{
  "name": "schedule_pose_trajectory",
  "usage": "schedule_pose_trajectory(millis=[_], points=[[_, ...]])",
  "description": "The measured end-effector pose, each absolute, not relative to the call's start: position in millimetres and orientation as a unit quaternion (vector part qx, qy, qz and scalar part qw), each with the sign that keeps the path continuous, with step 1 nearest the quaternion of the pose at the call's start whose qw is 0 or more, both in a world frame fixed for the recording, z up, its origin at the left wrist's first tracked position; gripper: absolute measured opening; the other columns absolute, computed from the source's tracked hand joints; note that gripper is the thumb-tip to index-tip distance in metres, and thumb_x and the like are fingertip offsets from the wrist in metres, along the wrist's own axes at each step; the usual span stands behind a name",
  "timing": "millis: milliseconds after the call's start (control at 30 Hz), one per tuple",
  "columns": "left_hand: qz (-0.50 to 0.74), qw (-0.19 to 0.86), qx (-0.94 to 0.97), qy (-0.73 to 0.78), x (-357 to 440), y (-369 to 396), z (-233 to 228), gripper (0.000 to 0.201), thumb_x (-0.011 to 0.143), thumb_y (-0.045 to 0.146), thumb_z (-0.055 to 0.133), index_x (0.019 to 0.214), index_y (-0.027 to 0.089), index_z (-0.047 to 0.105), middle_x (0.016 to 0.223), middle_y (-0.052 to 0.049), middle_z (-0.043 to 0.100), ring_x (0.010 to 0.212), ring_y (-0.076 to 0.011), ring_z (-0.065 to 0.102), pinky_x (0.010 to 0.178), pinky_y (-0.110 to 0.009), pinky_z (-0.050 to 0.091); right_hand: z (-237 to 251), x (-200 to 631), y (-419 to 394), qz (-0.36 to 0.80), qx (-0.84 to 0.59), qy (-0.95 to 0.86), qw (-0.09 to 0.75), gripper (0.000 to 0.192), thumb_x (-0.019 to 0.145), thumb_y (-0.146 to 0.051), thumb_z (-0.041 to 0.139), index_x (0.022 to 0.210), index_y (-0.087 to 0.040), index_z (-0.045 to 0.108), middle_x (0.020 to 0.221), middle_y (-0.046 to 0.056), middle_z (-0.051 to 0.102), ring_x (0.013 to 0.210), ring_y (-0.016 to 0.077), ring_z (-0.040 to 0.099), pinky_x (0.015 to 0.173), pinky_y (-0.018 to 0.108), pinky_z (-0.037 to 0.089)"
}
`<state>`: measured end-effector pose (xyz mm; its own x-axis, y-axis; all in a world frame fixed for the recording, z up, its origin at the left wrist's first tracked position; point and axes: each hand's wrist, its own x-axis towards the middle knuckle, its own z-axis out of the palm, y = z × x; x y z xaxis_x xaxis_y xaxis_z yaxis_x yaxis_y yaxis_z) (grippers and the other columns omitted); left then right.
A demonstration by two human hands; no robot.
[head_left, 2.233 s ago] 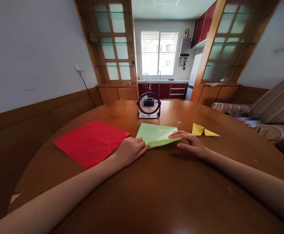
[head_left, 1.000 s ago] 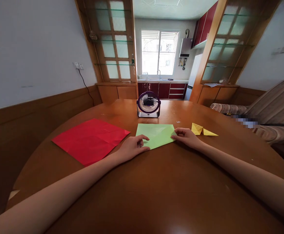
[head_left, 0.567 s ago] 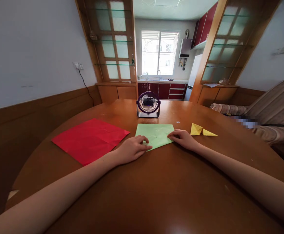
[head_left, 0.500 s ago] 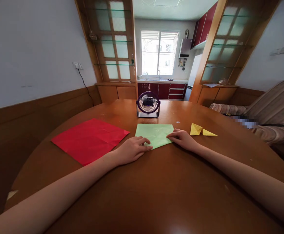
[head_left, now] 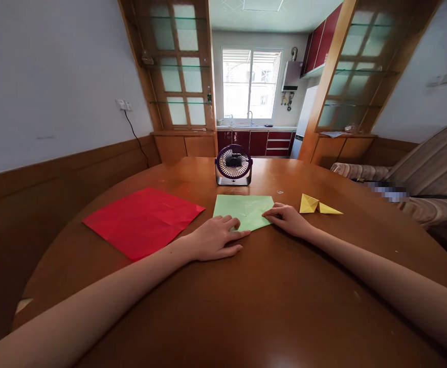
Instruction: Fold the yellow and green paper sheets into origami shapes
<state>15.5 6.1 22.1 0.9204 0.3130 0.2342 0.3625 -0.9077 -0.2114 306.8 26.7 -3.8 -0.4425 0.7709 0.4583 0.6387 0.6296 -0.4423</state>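
Note:
A light green sheet of paper (head_left: pixel 242 207) lies flat on the table with creases across it. Its near edge runs under my left hand (head_left: pixel 218 239), whose index finger stretches along that edge while the thumb rests apart on the wood. At the sheet's right corner my right hand (head_left: pixel 287 218) is closed in a pinch, thumb and fingertips on the paper. To the left, close behind my left forearm, is a creased red sheet of paper (head_left: pixel 142 220). A folded yellow paper piece (head_left: pixel 315 204) with pointed ends sits right of my right hand.
Beyond the green sheet stands a small purple fan (head_left: pixel 233 164) on the round wooden table (head_left: pixel 246 306). A striped armchair (head_left: pixel 430 168) is at the right, and a wall with a plugged-in cord (head_left: pixel 133 132) at the left.
My left hand has slid a little to the right along the near edge of the green sheet, its index finger straighter and thumb farther out. My right hand stays in place.

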Motion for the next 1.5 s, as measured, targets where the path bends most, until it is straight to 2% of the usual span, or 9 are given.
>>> schedule_pose_trajectory(millis=[167,333,533,667,900,1200,1367,1433,1500], points=[[-0.1,0.106,-0.97,-0.194,26,8,19,0.052,0.098,0.055,0.036,0.137,0.025,0.053,0.105,-0.011,0.057,0.089,-0.024,0.054,0.082,-0.037,0.044,-4,307,26,0.097,-0.415,-0.845,0.323,0.026,0.092,-0.03,0.053,0.096,-0.017,0.075,0.091,0.01,0.067,0.082,0.0197,0.062,0.075,0.034,0.05],[-0.098,0.075,-0.971,-0.205,21,7,25,0.045,0.1,0.049,0.036,0.13,0.026,0.06,0.107,-0.011,0.057,0.092,-0.0223,0.055,0.086,-0.037,0.043,-5,307,26,0.09,-0.42,-0.844,0.322,0.024,0.092,-0.029,0.054,0.097,-0.019,0.075,0.089,0.009,0.067,0.08,0.0196,0.062,0.074,0.034,0.049],[-0.079,0.005,-0.975,-0.206,-2,8,48,0.036,0.097,0.042,0.045,0.091,0.028,0.078,0.109,-0.006,0.059,0.093,-0.0192,0.056,0.086,-0.033,0.042,-4,307,25,0.085,-0.416,-0.846,0.323,0.023,0.092,-0.029,0.054,0.097,-0.02,0.075,0.09,0.009,0.067,0.081,0.0199,0.062,0.073,0.034,0.05],[-0.052,-0.053,-0.972,-0.221,-13,7,61,0.046,0.096,0.038,0.048,0.061,0.02,0.071,0.107,-0.005,0.06,0.093,-0.0174,0.057,0.084,-0.03,0.042,-4,307,25,0.083,-0.415,-0.846,0.323,0.023,0.092,-0.028,0.054,0.097,-0.02,0.075,0.09,0.009,0.067,0.082,0.0198,0.062,0.075,0.035,0.05],[-0.051,-0.1,-0.965,-0.236,-31,-1,65,0.048,0.095,0.034,0.05,0.052,0.017,0.062,0.1,-0.004,0.061,0.088,-0.0154,0.057,0.086,-0.029,0.043,-4,307,25,0.089,-0.407,-0.846,0.331,0.023,0.093,-0.028,0.054,0.097,-0.019,0.075,0.09,0.009,0.067,0.081,0.0194,0.062,0.074,0.034,0.05],[-0.064,-0.23,-0.927,-0.289,-48,2,64,0.043,0.093,0.042,0.05,0.065,0.019,0.072,0.112,-0.005,0.064,0.099,-0.019,0.06,0.084,-0.027,0.048,-1,306,23,0.087,-0.41,-0.847,0.326,0.024,0.093,-0.029,0.053,0.096,-0.02,0.075,0.089,0.009,0.067,0.081,0.0195,0.062,0.074,0.034,0.05],[-0.15,-0.303,-0.9,-0.275,-48,11,54,0.05,0.097,0.044,0.042,0.065,0.019,0.072,0.105,-0.006,0.069,0.102,-0.0207,0.062,0.09,-0.031,0.049,-2,307,24,0.092,-0.411,-0.846,0.329,0.024,0.092,-0.031,0.053,0.096,-0.02,0.075,0.09,0.009,0.066,0.08,0.0191,0.061,0.073,0.034,0.05],[-0.2,-0.274,-0.894,-0.294,-47,14,46,0.048,0.098,0.045,0.039,0.077,0.019,0.073,0.11,-0.006,0.068,0.105,-0.0211,0.062,0.094,-0.033,0.048,-3,308,25,0.093,-0.417,-0.842,0.331,0.026,0.093,-0.032,0.052,0.1,-0.02,0.074,0.091,0.008,0.065,0.078,0.0186,0.06,0.073,0.034,0.05],[-0.22,-0.224,-0.896,-0.313,-45,17,37,0.041,0.099,0.044,0.038,0.101,0.022,0.072,0.123,-0.005,0.064,0.115,-0.0221,0.058,0.1,-0.037,0.045,-4,309,25,0.105,-0.429,-0.829,0.344,0.03,0.092,-0.035,0.053,0.11,-0.019,0.07,0.09,0.008,0.064,0.076,0.0182,0.058,0.072,0.035,0.05]])
